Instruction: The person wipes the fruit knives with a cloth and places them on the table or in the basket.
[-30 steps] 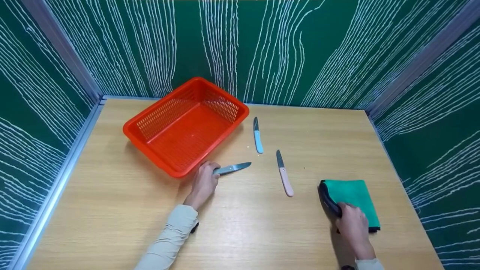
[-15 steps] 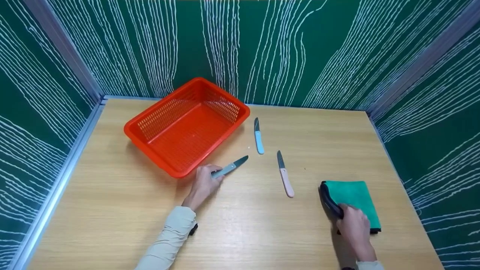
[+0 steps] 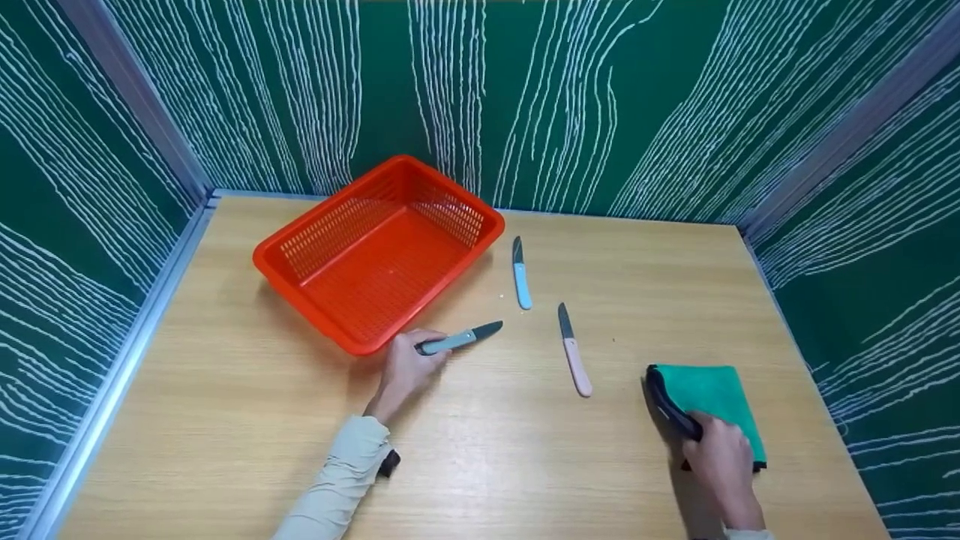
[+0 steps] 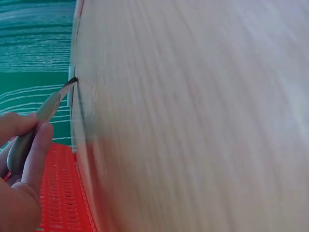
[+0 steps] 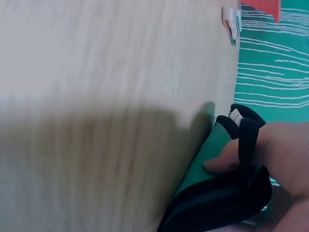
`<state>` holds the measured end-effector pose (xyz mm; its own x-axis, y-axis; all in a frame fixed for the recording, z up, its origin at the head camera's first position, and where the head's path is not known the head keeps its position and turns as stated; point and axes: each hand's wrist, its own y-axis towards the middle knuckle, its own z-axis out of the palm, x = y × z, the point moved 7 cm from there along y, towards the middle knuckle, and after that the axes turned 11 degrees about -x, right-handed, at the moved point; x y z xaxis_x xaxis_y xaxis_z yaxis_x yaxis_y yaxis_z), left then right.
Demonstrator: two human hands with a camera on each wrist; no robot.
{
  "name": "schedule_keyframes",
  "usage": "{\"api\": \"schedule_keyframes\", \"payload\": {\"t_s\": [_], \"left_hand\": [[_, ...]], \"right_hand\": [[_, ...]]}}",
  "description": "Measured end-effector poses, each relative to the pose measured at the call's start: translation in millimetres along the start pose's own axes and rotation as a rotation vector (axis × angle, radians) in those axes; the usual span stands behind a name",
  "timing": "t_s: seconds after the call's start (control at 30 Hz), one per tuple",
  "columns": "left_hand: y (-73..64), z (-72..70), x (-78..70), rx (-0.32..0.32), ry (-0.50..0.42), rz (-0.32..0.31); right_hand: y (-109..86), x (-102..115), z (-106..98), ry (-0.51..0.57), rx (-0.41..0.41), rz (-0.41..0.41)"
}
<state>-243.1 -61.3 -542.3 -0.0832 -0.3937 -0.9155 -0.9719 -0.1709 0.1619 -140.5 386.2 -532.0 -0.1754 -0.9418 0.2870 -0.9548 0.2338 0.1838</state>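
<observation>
Aim the grey-green knife (image 3: 460,340) toward the far right, fingers of your left hand (image 3: 407,367) pinching its handle, your right hand (image 3: 721,456) gripping the green cloth (image 3: 712,394).

- One knife (image 3: 459,339) shows me a grey-green handle and a dark grey blade.
- A second knife (image 3: 521,277) carries a light blue handle, its blade dark.
- The third knife (image 3: 572,352) has a pale pink handle and another dark blade.
- I see the cloth (image 3: 712,391) as plain green with black edging.
- The basket (image 3: 375,277) is solid orange-red, its sides patterned with rows of openings.
- My tabletop (image 3: 510,457) is light tan, streaked with wood grain.
- Wavy white lines pattern the dark green walls (image 3: 382,112).
- The left sleeve (image 3: 336,472) is plain pale beige-grey.
</observation>
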Motion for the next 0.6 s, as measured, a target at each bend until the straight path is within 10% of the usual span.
{"api": "schedule_keyframes", "payload": {"t_s": [0.6], "left_hand": [[-7.1,-5.4,-1.8,-0.044,-0.233,-0.011]], "right_hand": [[-0.7,-3,-13,0.019,0.107,0.198]]}}
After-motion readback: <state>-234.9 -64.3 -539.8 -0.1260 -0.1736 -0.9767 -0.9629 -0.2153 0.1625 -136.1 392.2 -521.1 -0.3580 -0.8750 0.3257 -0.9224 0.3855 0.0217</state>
